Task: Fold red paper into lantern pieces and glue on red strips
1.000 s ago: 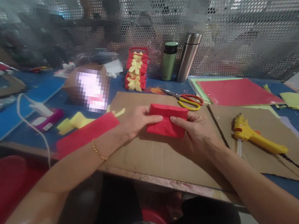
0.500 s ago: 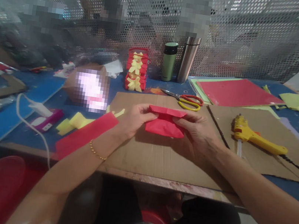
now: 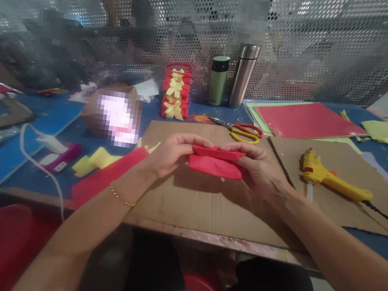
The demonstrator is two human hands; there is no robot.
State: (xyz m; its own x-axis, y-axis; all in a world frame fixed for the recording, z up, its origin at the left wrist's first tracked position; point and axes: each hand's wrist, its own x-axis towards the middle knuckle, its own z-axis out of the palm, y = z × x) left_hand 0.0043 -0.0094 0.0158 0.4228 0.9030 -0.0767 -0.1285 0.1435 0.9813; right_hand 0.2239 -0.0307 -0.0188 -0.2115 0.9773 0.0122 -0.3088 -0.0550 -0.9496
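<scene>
A folded piece of red paper (image 3: 215, 166) is held up over the cardboard (image 3: 203, 205). My left hand (image 3: 175, 153) grips its left end, with fingers along the top edge. At the right end my right hand (image 3: 258, 165) pinches it the same way. Fingertips of both hands nearly meet over the folded upper flap. Just beyond the hands lie scissors (image 3: 242, 129) with one red and one yellow handle. A red paper strip (image 3: 109, 176) lies under my left forearm, beside yellow paper pieces (image 3: 95, 161).
A yellow glue gun (image 3: 338, 180) rests on cardboard at the right. A green cup (image 3: 218, 81) and steel flask (image 3: 244, 77) stand at the back, near red paper packets with yellow bows (image 3: 175, 91). Red sheets (image 3: 310, 120) lie back right; a white cable (image 3: 43, 162) crosses the left.
My fingers have moved up onto the top edge of the red paper and closer together. Its upper flap is now folded narrower, and the lower part looks flatter.
</scene>
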